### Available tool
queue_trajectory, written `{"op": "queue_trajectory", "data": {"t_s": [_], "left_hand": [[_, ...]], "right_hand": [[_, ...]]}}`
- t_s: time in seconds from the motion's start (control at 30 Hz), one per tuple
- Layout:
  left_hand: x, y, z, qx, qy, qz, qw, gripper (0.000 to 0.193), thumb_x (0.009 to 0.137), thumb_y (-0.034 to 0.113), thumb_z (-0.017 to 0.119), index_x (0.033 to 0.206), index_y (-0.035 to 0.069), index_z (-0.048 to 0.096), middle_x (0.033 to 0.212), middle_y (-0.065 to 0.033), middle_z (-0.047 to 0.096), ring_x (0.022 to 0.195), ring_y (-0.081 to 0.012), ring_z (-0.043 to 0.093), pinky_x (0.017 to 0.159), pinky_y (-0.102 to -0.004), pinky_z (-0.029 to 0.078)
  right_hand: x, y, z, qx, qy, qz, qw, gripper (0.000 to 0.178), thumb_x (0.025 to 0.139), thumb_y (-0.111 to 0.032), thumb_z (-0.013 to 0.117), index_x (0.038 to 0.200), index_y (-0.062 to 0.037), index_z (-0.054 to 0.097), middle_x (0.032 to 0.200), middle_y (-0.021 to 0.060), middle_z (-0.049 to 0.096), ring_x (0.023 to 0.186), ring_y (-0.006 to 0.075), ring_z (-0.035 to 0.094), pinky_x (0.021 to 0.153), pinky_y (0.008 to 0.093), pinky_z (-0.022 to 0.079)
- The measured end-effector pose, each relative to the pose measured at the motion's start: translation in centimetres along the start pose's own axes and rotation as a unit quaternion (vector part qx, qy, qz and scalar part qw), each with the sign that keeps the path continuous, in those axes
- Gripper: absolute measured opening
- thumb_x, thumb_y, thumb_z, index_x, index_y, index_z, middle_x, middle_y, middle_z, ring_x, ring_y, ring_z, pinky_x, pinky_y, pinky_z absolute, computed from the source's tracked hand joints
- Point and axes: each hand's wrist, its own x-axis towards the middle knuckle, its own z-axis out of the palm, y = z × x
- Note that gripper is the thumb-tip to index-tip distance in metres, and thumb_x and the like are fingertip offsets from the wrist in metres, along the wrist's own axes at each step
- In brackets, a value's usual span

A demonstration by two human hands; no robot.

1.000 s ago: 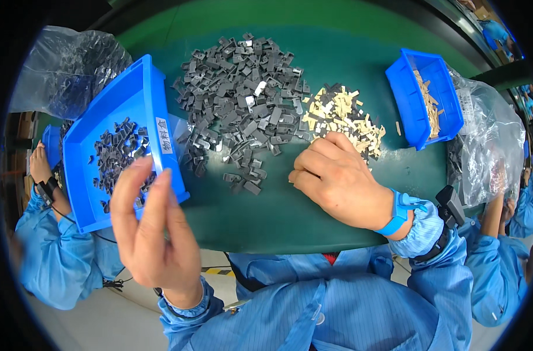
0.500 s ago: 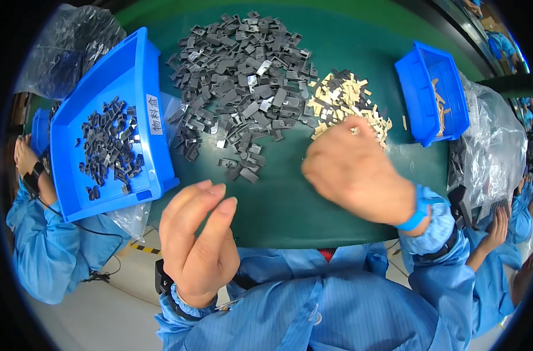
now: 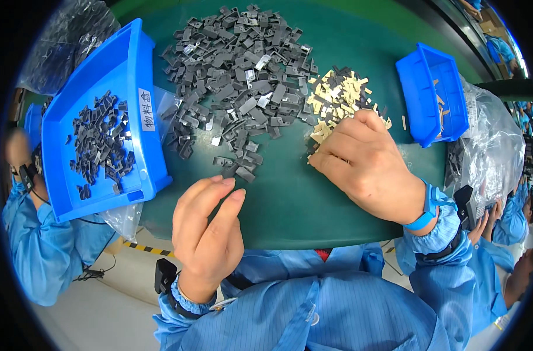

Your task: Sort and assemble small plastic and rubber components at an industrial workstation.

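My left hand is raised near the front of the green table, just short of the nearest dark grey clips. Its fingers are bent with the tips apart, and nothing shows between them. My right hand is at the near side of a small heap of pale yellow strips mixed with dark pieces. Its fingers are curled together in a pinch, hiding whatever may be in them. Left of that heap spreads a big pile of dark grey plastic clips, a few with shiny faces.
A large blue bin with small black parts stands at the left. A smaller blue bin holding a few tan strips is at the right. Clear plastic bags lie outside it. People in blue work on both sides.
My right hand, blurred before, has moved slightly right and is now sharp over the strips. My left hand has shifted a little to the right. The view has shifted slightly.
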Motion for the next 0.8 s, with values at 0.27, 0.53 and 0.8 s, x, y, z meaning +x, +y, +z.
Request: {"op": "queue_trajectory", "data": {"t_s": [0.27,0.53,0.8], "left_hand": [[1.7,2.0,2.6,0.049,-0.119,0.050,0.990,0.032,0.063,0.006,0.067,0.094,0.004,0.063,0.093,-0.0112,0.054,0.085,-0.0282,0.051,0.076,-0.0415,0.041],[2.0,3.5,4.3,0.125,-0.227,0.003,0.966,0.049,0.063,0.018,0.071,0.108,0.010,0.056,0.108,-0.0100,0.047,0.103,-0.0267,0.044,0.090,-0.0545,0.027],[1.9,3.5,4.6,0.114,-0.244,0.025,0.963,0.047,0.064,0.016,0.068,0.109,0.009,0.057,0.112,-0.0093,0.048,0.102,-0.0258,0.045,0.093,-0.0551,0.024]], "right_hand": [[-1.6,0.6,-6.2,-0.063,0.103,0.116,0.986,0.020,0.055,-0.001,0.061,0.076,-0.0014,0.062,0.077,0.0083,0.057,0.071,0.0225,0.053,0.063,0.0332,0.042],[-6.3,5.7,-9.1,-0.190,0.186,0.293,0.918,0.011,0.070,0.004,0.062,0.080,0.0012,0.060,0.083,0.0099,0.058,0.074,0.0230,0.057,0.065,0.0286,0.045],[-2.4,1.0,-3.1,0.004,0.105,0.105,0.989,0.020,0.059,-0.002,0.068,0.079,-0.0036,0.063,0.079,0.0068,0.055,0.068,0.0216,0.051,0.062,0.0327,0.040]]}}
